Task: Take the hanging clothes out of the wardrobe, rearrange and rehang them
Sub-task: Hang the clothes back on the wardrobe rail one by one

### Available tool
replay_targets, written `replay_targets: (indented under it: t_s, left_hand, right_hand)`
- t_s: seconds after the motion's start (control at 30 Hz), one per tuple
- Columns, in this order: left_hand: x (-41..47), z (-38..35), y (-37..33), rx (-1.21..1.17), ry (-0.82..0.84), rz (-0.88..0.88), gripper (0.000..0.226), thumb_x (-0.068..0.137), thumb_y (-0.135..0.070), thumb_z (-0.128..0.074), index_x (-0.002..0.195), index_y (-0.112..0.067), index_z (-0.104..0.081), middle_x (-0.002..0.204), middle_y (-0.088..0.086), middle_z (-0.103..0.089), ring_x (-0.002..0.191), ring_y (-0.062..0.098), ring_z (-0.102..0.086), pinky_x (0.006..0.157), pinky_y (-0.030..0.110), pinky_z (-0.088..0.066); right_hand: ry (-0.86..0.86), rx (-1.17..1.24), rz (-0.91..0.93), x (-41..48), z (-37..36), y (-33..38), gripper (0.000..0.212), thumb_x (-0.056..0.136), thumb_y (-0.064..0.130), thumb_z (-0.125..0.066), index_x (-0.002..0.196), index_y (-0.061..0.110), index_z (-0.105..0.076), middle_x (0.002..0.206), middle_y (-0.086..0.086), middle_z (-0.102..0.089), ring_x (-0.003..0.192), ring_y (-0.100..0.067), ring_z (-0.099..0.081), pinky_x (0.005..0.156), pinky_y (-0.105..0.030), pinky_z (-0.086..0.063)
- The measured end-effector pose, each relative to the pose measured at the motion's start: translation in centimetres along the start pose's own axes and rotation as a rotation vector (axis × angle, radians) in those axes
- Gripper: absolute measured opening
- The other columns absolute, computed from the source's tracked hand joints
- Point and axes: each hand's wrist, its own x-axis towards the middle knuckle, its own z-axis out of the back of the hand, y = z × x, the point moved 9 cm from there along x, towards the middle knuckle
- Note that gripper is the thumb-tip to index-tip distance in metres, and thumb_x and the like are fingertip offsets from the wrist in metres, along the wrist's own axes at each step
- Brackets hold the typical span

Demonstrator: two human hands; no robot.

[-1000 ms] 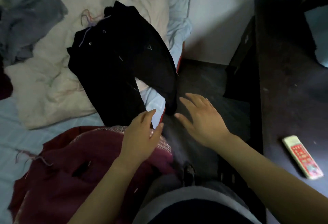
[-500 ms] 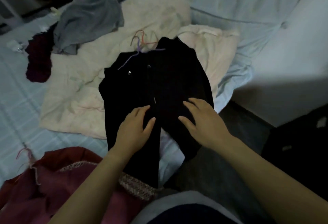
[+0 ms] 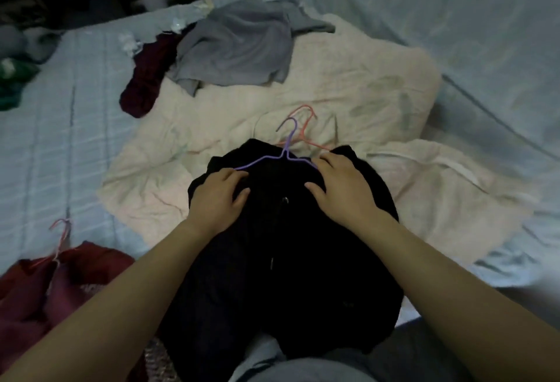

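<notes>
By hanger (image 3: 285,151) now, left hand (image 3: 216,200), right hand (image 3: 344,192)

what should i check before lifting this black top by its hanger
1. Seating of purple hanger in black garment: cannot tell, the hands cover its ends.
2. Hook reachable: ok, it sticks out past the collar over the cream blanket.
3. Hook clear of pink hanger: not ok, the two overlap and might snag.
4. Hands placed: ok, left hand and right hand lie on the garment's upper part.
5. Front fastened: cannot tell, too dark.
</notes>
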Motion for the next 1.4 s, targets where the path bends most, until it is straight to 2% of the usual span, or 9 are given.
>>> replay_targets:
  t_s: [0.1, 0.2, 0.27, 0.37, 0.47, 0.7, 1.03, 1.27, 1.4]
  left_hand:
    - [3.2, -1.1, 0.7, 0.0, -0.017, 0.115, 0.049, 0.086, -0.041, -0.042, 0.122, -0.013, -0.059, 0.121, 0.008, -0.058, 0.108, 0.03, -0.055, 0.084, 0.043, -0.05]
    - [6.3, -3.2, 0.6, -0.002, 0.027, 0.157, 0.042, 0.091, -0.035, -0.052, 0.128, -0.013, -0.055, 0.128, 0.01, -0.055, 0.118, 0.03, -0.05, 0.094, 0.041, -0.046]
    - [7.6, -4.8, 0.5, -0.007, 0.071, 0.17, 0.04, 0.092, -0.03, -0.055, 0.129, -0.013, -0.055, 0.129, 0.011, -0.055, 0.119, 0.03, -0.05, 0.096, 0.039, -0.044]
    - [8.0, -5.6, 1.1, -0.053, 0.045, 0.23, 0.035, 0.093, -0.038, -0.048, 0.113, -0.013, -0.063, 0.111, 0.009, -0.061, 0.099, 0.03, -0.059, 0.083, 0.038, -0.048]
    - [6.7, -4.4, 1.8, -0.077, -0.052, 0.287, 0.051, 0.088, -0.051, -0.03, 0.099, -0.016, -0.067, 0.091, 0.005, -0.059, 0.081, 0.026, -0.058, 0.069, 0.034, -0.047]
    - [-0.3, 0.0, 1.0, -0.1, -0.21, 0.282, 0.037, 0.091, -0.05, -0.031, 0.098, -0.026, -0.058, 0.082, -0.004, -0.057, 0.078, 0.018, -0.056, 0.064, 0.032, -0.045]
    - [-20.0, 9.8, -1.3, -0.119, -0.563, 0.347, 0.032, 0.091, -0.043, -0.042, 0.095, -0.021, -0.065, 0.077, -0.004, -0.058, 0.067, 0.016, -0.054, 0.063, 0.037, -0.046]
    - [-42.4, 13.9, -1.3, -0.092, -0.803, 0.578, 0.029, 0.087, -0.039, -0.05, 0.093, -0.019, -0.07, 0.08, -0.008, -0.061, 0.067, 0.004, -0.052, 0.063, 0.008, -0.038]
    - [-56.7, 13.2, -1.2, -0.092, -0.895, 0.803, 0.026, 0.086, -0.039, -0.053, 0.09, -0.021, -0.07, 0.077, -0.017, -0.056, 0.07, -0.004, -0.052, 0.065, 0.001, -0.034]
  right_hand:
    - [0.029, -0.03, 0.012, 2.7, -1.6, -2.1, 0.05, 0.087, 0.036, -0.061, 0.128, 0.009, -0.052, 0.128, -0.013, -0.053, 0.108, -0.035, -0.052, 0.083, -0.043, -0.045]
    - [-0.017, -0.083, 0.065, 3.9, -2.8, -3.6, 0.037, 0.079, 0.036, -0.07, 0.107, 0.012, -0.065, 0.098, -0.008, -0.064, 0.085, -0.031, -0.06, 0.067, -0.038, -0.046]
    - [-0.04, -0.039, 0.08, 4.4, -3.3, -4.5, 0.03, 0.079, 0.034, -0.071, 0.102, 0.017, -0.067, 0.092, -0.003, -0.063, 0.082, -0.026, -0.059, 0.065, -0.036, -0.044]
    - [-0.059, 0.066, 0.069, 4.9, -3.7, -5.5, 0.023, 0.079, 0.029, -0.071, 0.099, 0.018, -0.068, 0.091, 0.0, -0.063, 0.082, -0.024, -0.059, 0.066, -0.037, -0.044]
    - [-0.075, 0.13, 0.098, 5.0, -3.8, -5.6, 0.021, 0.078, 0.026, -0.073, 0.097, 0.02, -0.067, 0.088, 0.002, -0.062, 0.078, -0.023, -0.06, 0.065, -0.036, -0.043]
    - [-0.058, 0.282, 0.265, 2.4, -2.6, -2.7, 0.027, 0.089, 0.037, -0.045, 0.097, 0.02, -0.065, 0.083, 0.006, -0.062, 0.062, -0.016, -0.059, 0.061, -0.029, -0.041]
    - [-0.048, 0.432, 0.608, -6.0, 1.7, 8.8, 0.034, 0.09, 0.041, -0.042, 0.106, 0.024, -0.067, 0.094, 0.006, -0.069, 0.084, -0.016, -0.066, 0.071, -0.041, -0.053]
    - [-0.024, 0.535, 0.948, -18.2, 1.6, 23.2, 0.03, 0.089, 0.037, -0.049, 0.104, 0.022, -0.07, 0.093, 0.011, -0.069, 0.082, -0.008, -0.064, 0.069, -0.033, -0.051]
    - [0.047, 0.558, 1.208, -27.4, -0.6, 32.3, 0.026, 0.09, 0.032, -0.052, 0.111, 0.028, -0.068, 0.086, 0.007, -0.068, 0.075, -0.01, -0.063, 0.065, -0.03, -0.048]
